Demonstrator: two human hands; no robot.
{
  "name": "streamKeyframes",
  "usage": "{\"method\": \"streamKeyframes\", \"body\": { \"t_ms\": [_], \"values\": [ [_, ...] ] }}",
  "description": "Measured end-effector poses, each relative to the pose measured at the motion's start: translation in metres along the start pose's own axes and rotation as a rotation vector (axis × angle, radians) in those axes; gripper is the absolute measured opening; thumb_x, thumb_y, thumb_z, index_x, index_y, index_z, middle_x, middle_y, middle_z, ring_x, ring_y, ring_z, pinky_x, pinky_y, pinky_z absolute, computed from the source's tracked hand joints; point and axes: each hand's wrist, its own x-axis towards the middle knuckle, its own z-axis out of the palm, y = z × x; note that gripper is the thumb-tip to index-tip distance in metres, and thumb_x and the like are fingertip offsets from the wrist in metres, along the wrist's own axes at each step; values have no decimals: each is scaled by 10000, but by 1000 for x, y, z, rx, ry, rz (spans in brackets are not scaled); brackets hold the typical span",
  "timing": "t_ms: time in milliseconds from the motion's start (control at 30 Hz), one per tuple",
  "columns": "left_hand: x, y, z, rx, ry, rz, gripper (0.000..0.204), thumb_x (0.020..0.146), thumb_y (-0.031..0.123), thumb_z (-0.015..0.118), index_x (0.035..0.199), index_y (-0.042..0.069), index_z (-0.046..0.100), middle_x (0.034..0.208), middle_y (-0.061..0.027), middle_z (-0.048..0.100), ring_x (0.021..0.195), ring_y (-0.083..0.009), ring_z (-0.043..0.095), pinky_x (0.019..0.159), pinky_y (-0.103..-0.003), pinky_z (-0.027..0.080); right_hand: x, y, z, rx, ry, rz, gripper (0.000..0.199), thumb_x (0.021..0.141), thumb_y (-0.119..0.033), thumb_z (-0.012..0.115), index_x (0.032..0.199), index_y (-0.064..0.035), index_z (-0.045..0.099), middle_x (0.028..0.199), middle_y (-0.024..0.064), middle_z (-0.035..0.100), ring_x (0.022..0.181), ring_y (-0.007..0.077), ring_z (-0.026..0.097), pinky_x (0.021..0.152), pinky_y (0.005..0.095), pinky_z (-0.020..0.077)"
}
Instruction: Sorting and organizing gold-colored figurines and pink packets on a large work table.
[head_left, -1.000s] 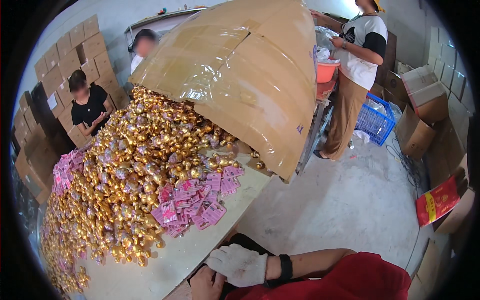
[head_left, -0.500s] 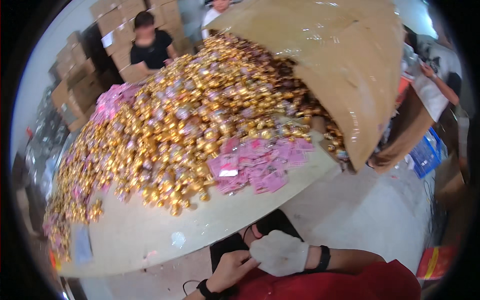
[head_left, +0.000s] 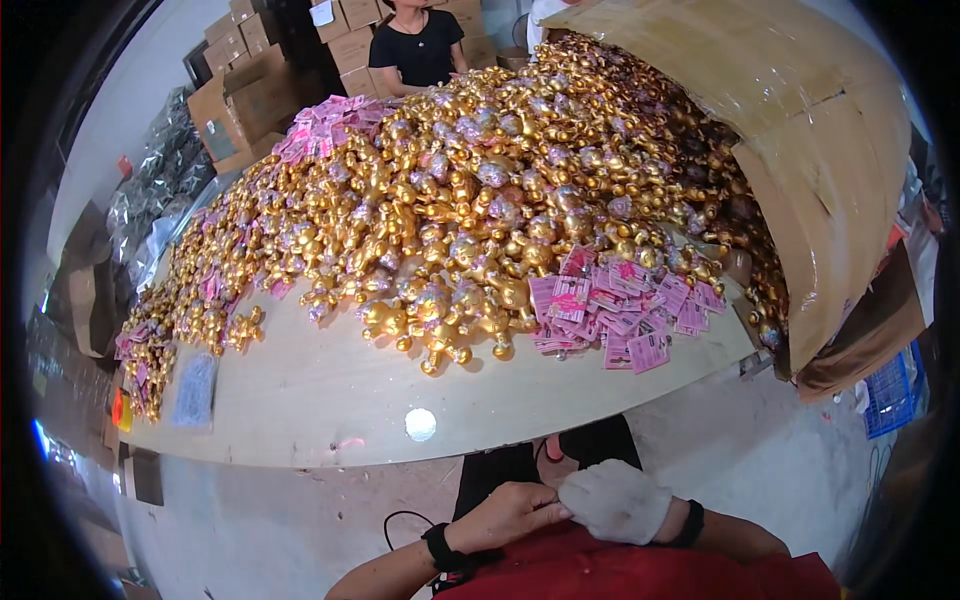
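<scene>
My bare left hand (head_left: 512, 514) is held low in front of my body, beyond the table's near edge. Its thumb and fingers pinch the tip of the white glove (head_left: 622, 505) that covers my right hand (head_left: 607, 492). The gloved fingers are curled inward, so whatever they hold, if anything, is hidden. Both hands are off the table. Nearest to them on the tabletop lies a pile of pink printed cards (head_left: 625, 305). Beside it spreads a big heap of shiny gold figurines (head_left: 440, 230), some in clear wrap.
The pale table (head_left: 330, 410) curves across in front of me. A large cardboard sheet (head_left: 830, 150) leans over the heap's right side. A clear bag (head_left: 194, 390) lies at left; more pink cards (head_left: 330, 125) sit farther back. A person in black (head_left: 420, 45) stands across, before stacked cartons (head_left: 355, 50).
My view has shifted, so the table and heap sit farther right and higher in the picture. My hands stay together, the left still at the glove.
</scene>
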Motion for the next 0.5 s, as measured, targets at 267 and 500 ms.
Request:
{"method": "streamKeyframes", "body": {
  "t_ms": [267,500],
  "values": [
    [-15,17,-60,-31,522,-140,171,871,157,679,894,-7,639,751,-71,612,701,-102,572,637,-276,479,-7,6,-1,67,-21,-42,193,903,-241,563,791,-84,560,702,102,551,633,271,600,542,391,488],
    [2,0,-144,449,936,-176,332,828,190,690,1049,-34,583,973,-186,637,777,-249,635,697,-354,508,-18,6,13,79,-19,-27,152,869,-218,577,837,-78,627,781,112,615,701,285,636,583,389,512]
  ]
}}
